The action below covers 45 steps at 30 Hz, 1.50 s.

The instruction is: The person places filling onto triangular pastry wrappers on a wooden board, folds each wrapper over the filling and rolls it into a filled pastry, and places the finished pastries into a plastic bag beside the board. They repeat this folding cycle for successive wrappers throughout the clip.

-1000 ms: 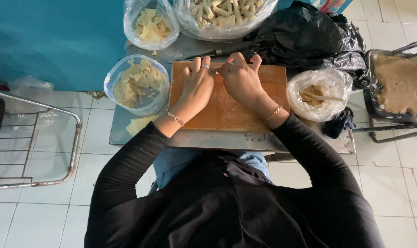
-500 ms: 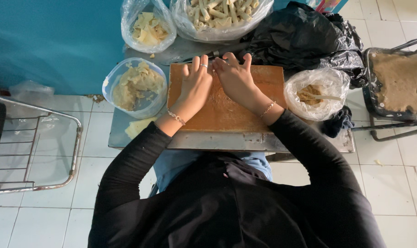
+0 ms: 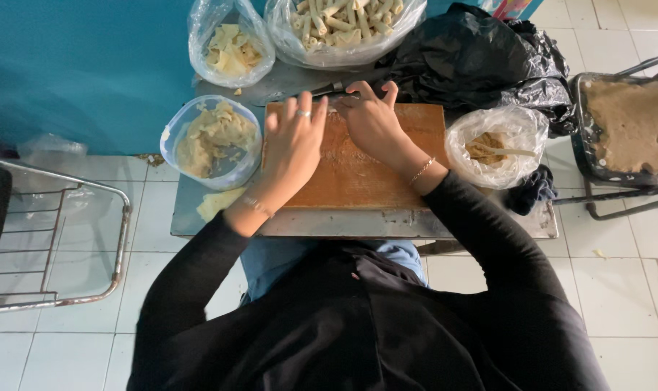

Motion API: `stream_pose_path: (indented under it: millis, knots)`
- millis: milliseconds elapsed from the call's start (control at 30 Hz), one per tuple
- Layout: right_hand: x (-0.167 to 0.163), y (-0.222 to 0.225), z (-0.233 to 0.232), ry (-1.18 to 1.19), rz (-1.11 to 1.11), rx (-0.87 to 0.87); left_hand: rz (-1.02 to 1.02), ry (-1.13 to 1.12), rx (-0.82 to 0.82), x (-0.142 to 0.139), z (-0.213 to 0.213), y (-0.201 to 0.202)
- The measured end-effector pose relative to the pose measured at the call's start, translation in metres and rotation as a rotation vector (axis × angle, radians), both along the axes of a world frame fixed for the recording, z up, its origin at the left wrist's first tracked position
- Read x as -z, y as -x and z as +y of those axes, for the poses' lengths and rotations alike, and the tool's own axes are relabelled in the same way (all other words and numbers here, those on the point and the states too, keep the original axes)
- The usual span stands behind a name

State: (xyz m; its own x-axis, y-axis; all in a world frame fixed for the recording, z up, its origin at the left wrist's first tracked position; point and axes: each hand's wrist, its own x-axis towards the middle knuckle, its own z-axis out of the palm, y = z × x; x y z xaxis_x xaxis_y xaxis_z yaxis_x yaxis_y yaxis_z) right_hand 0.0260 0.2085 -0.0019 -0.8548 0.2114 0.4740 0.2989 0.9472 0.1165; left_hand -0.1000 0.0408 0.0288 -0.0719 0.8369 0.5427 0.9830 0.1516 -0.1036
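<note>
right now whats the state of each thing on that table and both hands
left hand: flat, palm down on the board
right hand: palm down at the board's far edge
wooden board: lying flat
round tub: open, partly filled
bag of rolls: open, full
filling bag: open, utensil inside

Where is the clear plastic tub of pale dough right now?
In the head view, the clear plastic tub sits on the small table, just left of the wooden board and beside the left hand.
</note>
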Motion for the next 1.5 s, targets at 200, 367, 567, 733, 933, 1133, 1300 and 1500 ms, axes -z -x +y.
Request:
stream_pose_path:
  millis: [200,367,567,733,933,1133,1300,1500]
  knots:
    - [-0.007,0.004,0.024,0.336,0.018,-0.089,-0.142,-0.049,0.134,-0.016,-0.097,-0.007]
    - [-0.005,0.006,0.034,0.342,0.079,-0.13,-0.274,-0.146,0.022,0.009,-0.153,0.003]
    - [-0.003,0.008,0.036,0.322,0.116,-0.099,-0.443,-0.194,-0.338,0.044,-0.187,0.026]
    - [-0.023,-0.003,0.023,0.421,0.043,-0.074,-0.418,0.017,-0.426,0.059,-0.186,0.031]
    - [-0.067,-0.017,0.019,0.694,-0.305,-0.219,-0.354,-0.033,-0.377,0.07,-0.185,0.039]
    - [-0.097,0.006,0.04,0.272,0.21,-0.086,-0.543,-0.038,-0.301,0.077,-0.185,0.06]
    - [-0.087,-0.005,0.023,0.206,0.22,-0.022,-0.679,-0.016,-0.271,0.078,-0.184,0.071]
    - [-0.072,-0.033,-0.01,0.371,0.169,-0.02,-0.791,-0.071,-0.119,0.071,-0.18,0.075]
